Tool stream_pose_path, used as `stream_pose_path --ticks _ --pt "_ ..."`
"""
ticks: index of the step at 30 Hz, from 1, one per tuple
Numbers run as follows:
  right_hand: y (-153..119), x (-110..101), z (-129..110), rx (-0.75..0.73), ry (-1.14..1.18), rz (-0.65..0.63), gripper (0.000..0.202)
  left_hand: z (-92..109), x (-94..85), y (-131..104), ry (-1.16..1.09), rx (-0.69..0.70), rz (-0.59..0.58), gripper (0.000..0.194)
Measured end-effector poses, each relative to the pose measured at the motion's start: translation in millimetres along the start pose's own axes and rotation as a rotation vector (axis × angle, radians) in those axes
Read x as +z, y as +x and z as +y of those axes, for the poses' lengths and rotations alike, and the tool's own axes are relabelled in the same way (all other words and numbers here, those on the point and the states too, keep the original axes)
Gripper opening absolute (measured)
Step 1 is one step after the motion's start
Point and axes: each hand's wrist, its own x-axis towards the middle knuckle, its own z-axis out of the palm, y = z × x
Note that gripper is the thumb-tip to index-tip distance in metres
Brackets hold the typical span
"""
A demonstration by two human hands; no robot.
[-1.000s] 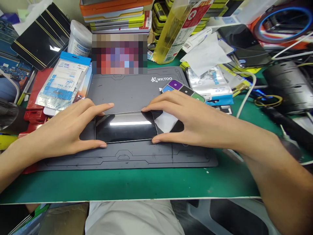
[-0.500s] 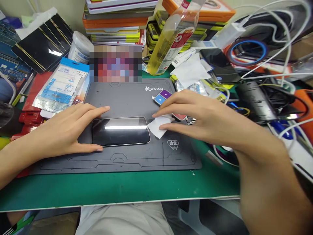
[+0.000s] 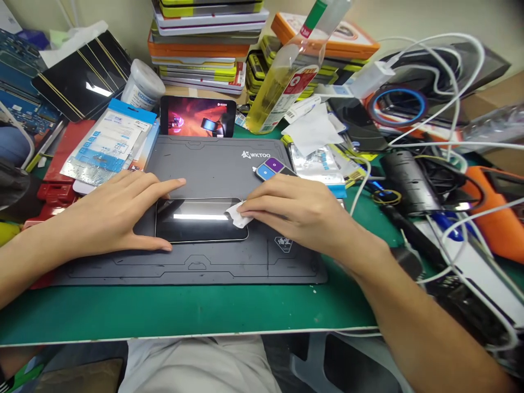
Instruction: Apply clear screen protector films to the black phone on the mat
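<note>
A dark-screened smartphone (image 3: 196, 226) lies flat on a grey work mat (image 3: 213, 169), its glass catching a bright strip of light. At its left end rests my left hand (image 3: 123, 213), thumb and fingers spread apart along the phone's edges. My right hand (image 3: 297, 215) pinches a small white tissue (image 3: 239, 215) between thumb and fingers. The tissue is over the right end of the phone's screen and looks to be touching it. Behind my right hand sits a small box with purple and blue squares (image 3: 270, 166), partly covered.
At the mat's back edge a lit tablet (image 3: 198, 117) leans upright. A tilted bottle of yellow liquid (image 3: 282, 82) stands beside stacked boxes (image 3: 200, 43). Blue-white packets (image 3: 112, 142) and a white tub (image 3: 143, 84) are on the left. White cables (image 3: 446, 103) tangle on the right.
My right hand has closed its fingers on the tissue and moved left, bringing it from beside the phone onto the screen. My left hand stays at the phone's left end.
</note>
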Motion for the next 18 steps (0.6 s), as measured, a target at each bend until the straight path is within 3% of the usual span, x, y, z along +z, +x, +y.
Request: stream_pose_path --ticks 9,18 --pt "-2.4 -11.7 -3.5 -0.001 0.030 -0.109 0.034 -1.1 9.1 2.7 -0.023 -0.022 0.016 0.105" --pt "15.4 3.9 -22.7 -0.117 -0.091 -0.108 0.034 -0.8 14.1 6.1 -0.050 -0.037 0.009 0.105"
